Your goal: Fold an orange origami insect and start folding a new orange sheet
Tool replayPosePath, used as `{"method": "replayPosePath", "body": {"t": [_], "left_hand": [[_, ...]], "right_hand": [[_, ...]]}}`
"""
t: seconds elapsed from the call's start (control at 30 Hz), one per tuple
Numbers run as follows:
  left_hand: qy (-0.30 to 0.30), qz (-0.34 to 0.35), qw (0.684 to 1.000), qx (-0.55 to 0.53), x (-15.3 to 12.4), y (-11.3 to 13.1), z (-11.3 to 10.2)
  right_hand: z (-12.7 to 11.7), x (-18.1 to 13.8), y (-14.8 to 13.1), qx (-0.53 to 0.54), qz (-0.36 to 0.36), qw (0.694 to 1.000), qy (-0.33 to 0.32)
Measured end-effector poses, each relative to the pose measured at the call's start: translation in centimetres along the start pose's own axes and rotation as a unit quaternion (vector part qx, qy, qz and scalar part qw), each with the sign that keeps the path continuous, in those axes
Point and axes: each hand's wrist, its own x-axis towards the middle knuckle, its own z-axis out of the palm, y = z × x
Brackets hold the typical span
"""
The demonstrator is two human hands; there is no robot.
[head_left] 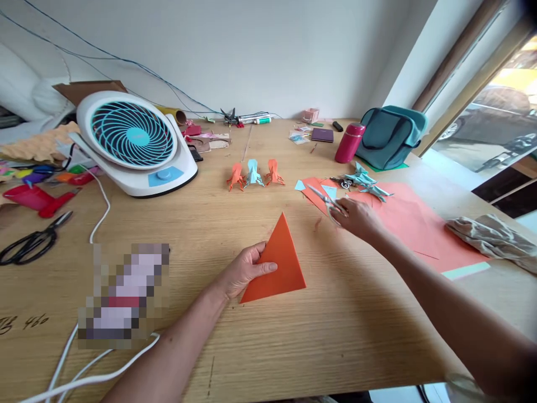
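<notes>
Between the thumb and fingers of my left hand [247,271] is a folded orange paper triangle [282,263], its point facing away from me. My right hand [358,217] reaches over the orange paper sheets at the right, fingers closed at the handles of a pair of scissors [321,196]. The blades point to the far left, above orange and light blue paper scraps [330,192]. Past the triangle stand two orange paper figures [236,176] with a light blue paper figure [253,172] between them. More light blue folded paper pieces [364,178] lie beyond my right hand.
A white fan [138,143] stands at the back left, with black scissors [36,240] and a white cable [100,378] nearer. At the right are a pink bottle [349,144], a teal bag [388,140], a large orange sheet [413,224] and a crumpled cloth [495,238].
</notes>
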Motion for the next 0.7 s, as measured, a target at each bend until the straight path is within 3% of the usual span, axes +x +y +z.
{"method": "replayPosePath", "body": {"t": [0.17,0.23,0.3,0.37,0.47,0.57,0.7], "left_hand": [[0.012,0.037,0.999,-0.001,0.3,-0.1,0.1],[0.023,0.053,0.998,0.012,0.4,0.2,0.4],[0.039,0.078,0.996,0.033,0.6,0.8,1.1],[0.061,0.117,0.989,0.07,0.8,1.7,1.9],[0.095,0.211,0.957,0.173,0.5,3.6,3.3],[0.105,0.343,0.864,0.352,-0.3,5.2,4.5],[0.13,0.474,0.657,0.571,-0.7,5.8,5.0]], "right_hand": [[0.3,-5.7,2.4,-0.036,-0.063,0.997,0.013],[0.0,-7.0,2.0,0.028,-0.039,0.999,0.017],[-0.8,-7.9,0.3,0.166,0.016,0.986,-0.011],[-1.8,-8.7,-2.3,0.356,0.048,0.929,-0.087],[-3.1,-9.4,-6.2,0.541,0.066,0.83,-0.116],[-2.9,-9.8,-8.6,0.628,0.07,0.768,-0.105],[-1.8,-10.4,-10.0,0.696,0.068,0.705,-0.12]]}}
